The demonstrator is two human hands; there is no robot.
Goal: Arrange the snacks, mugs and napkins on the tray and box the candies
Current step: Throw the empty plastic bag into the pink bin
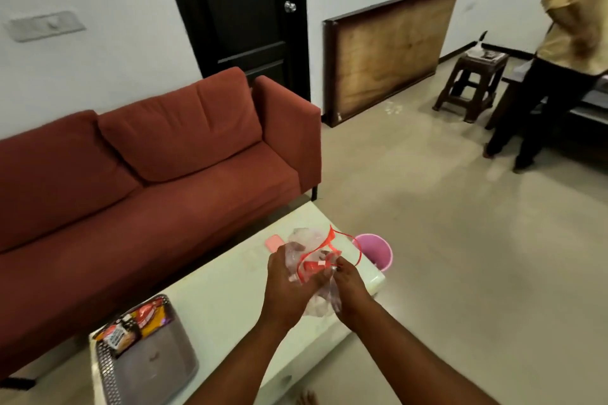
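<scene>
Both hands hold a crumpled clear plastic bag [306, 240] with a red ribbon strip [332, 242] above the white table [223, 293]. My left hand [289, 283] grips the bag from the left, and my right hand [348, 286] pinches it from the right. A metal tray [154, 362] sits at the table's near left, with colourful snack packets [135, 325] lying at its far end. A small pink flat object [274, 243] lies on the table just beyond the bag. What the bag holds is too blurred to tell.
A pink bin [376, 251] stands on the floor beside the table's far right corner. A red sofa [148, 158] runs along the left. A brown stool [470, 85] and a standing person [566, 52] are at the far right.
</scene>
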